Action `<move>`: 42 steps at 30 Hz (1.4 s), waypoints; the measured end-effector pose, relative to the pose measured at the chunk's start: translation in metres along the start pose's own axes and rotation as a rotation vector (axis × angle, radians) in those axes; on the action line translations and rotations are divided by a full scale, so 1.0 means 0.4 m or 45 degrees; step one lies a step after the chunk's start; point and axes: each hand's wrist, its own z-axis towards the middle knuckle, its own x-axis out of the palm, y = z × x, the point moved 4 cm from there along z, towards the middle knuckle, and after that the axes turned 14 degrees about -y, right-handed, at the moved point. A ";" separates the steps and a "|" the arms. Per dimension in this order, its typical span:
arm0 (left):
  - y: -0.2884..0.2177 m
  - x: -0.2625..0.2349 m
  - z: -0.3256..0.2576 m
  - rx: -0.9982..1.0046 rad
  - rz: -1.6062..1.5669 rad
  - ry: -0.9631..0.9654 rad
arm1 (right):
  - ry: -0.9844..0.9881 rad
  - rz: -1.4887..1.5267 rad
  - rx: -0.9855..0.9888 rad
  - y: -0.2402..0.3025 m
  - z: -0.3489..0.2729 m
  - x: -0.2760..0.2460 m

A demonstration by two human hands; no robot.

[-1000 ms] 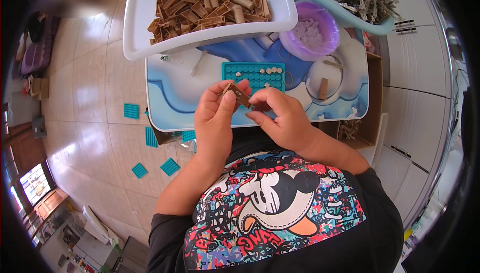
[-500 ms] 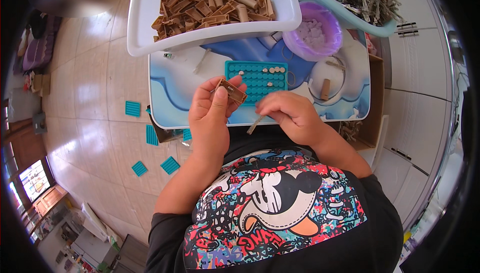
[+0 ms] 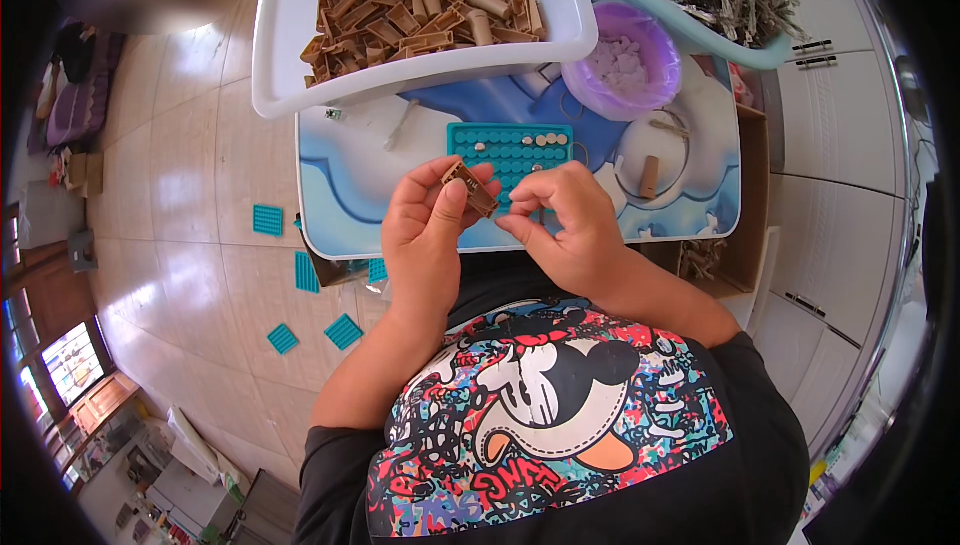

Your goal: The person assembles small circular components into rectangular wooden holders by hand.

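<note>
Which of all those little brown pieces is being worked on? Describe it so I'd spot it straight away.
Start at the small blue and white table. Just above its near edge the left hand pinches one brown piece at its fingertips. Its neighbours lie heaped in the white tray behind; only this one is lifted clear.

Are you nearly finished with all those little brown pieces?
Not nearly. The left hand holds one small brown plastic piece; the right hand pinches beside it. The teal plastic grid tray has only a few filled holes, and the white plastic tub is piled with brown pieces.
</note>
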 end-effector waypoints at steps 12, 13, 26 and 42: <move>0.017 -0.001 0.001 -0.060 0.035 -0.002 | 0.117 -0.073 -0.253 0.014 -0.002 0.010; 0.016 -0.002 0.001 -0.060 0.034 -0.003 | 0.117 -0.073 -0.253 0.012 -0.004 0.011; 0.052 -0.018 -0.001 -0.082 0.170 0.022 | 0.212 -0.220 -0.319 0.018 -0.006 0.014; 0.082 -0.032 0.004 -0.399 0.157 0.090 | -0.046 -0.404 0.044 -0.130 0.005 -0.079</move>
